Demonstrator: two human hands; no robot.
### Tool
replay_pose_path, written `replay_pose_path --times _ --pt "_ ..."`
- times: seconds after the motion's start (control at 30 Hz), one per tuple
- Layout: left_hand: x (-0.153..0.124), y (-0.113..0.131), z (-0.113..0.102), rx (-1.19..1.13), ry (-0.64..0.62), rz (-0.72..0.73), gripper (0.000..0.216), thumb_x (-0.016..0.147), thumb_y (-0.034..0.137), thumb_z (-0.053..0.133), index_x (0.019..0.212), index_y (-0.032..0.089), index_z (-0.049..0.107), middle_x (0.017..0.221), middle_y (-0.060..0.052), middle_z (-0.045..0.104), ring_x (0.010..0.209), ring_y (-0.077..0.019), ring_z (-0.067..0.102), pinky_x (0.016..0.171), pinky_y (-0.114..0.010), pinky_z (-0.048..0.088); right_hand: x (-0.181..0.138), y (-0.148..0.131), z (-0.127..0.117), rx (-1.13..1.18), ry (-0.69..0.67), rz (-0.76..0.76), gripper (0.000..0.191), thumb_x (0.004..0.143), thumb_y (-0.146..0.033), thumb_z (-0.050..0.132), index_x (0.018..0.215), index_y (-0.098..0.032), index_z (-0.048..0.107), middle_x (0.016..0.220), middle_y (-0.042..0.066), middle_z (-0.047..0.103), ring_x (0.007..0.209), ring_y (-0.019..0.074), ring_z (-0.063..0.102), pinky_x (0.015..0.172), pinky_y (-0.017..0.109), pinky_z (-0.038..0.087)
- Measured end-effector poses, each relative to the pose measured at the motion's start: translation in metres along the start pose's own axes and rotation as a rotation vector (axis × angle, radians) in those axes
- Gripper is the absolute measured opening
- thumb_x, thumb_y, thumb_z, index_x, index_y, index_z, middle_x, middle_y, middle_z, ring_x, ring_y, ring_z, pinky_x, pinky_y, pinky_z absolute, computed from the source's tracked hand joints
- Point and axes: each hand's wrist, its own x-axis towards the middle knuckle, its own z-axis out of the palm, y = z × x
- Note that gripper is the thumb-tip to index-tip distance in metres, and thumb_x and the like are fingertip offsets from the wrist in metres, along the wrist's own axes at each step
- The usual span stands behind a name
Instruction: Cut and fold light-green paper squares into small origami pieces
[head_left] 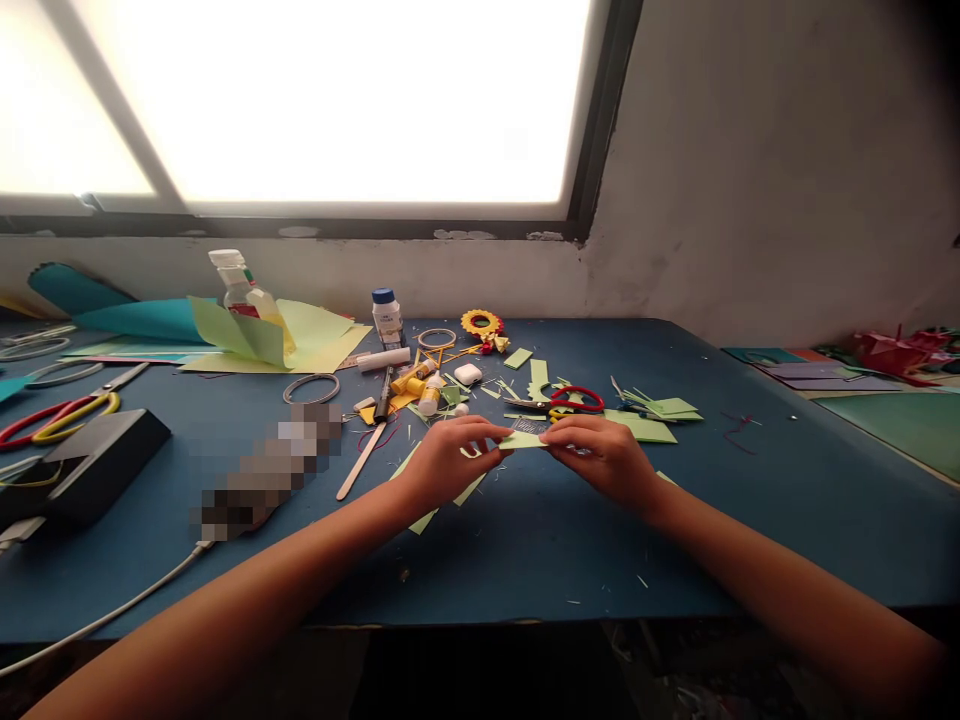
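Observation:
Between both hands, a small strip of light green paper [523, 440] is stretched above the blue table. My left hand [454, 455] pinches its left end between thumb and fingers. At the other end, my right hand [600, 455] grips the strip the same way. Just behind the right hand lie scissors [581, 400] with red and yellow handles. More cut green paper pieces [641, 427] lie around and behind the hands, some partly hidden by them.
A wooden stick [361, 460] and black marker [384, 395] lie left of the hands. Behind stand a blue-capped bottle [388, 318] and a clear bottle [232, 280]. Larger scissors [67, 415] and a black box [97, 465] sit far left, near a white cable [135, 605].

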Motion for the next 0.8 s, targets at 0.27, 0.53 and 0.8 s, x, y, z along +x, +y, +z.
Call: replay_pose_path --times 0.27,0.53,0.8 --pt "-0.003 -0.003 0.004 0.166 -0.036 -0.025 0.018 0.082 0.03 0.061 0.09 0.019 0.073 0.076 -0.003 0.068 0.06 -0.0114 0.057 0.06 -0.022 0.047 -0.007 0.007 0.0 -0.297 -0.09 -0.164 0.023 0.093 -0.026 0.048 0.091 -0.022 0.07 0.09 0.007 0.07 0.082 0.0178 0.065 0.071 0.027 0.051" --pt "-0.009 -0.003 0.01 0.263 -0.306 -0.008 0.016 0.08 0.02 0.059 0.087 0.021 0.072 0.098 -0.004 0.067 0.083 -0.016 0.063 0.077 -0.024 0.047 -0.007 0.008 -0.001 -0.198 -0.486 -0.169 0.024 0.092 -0.022 0.044 0.09 -0.018 0.068 0.092 0.009 0.065 0.079 0.0176 0.062 0.068 0.026 0.047" --pt "-0.007 -0.001 0.013 0.311 -0.362 0.046 0.016 0.085 0.023 0.057 0.088 0.019 0.071 0.094 -0.004 0.07 0.085 -0.0172 0.064 0.079 -0.025 0.046 -0.009 0.005 0.0 -0.132 -0.534 -0.097 0.025 0.091 -0.032 0.049 0.088 -0.017 0.069 0.091 0.008 0.063 0.077 0.0179 0.06 0.07 0.028 0.047"
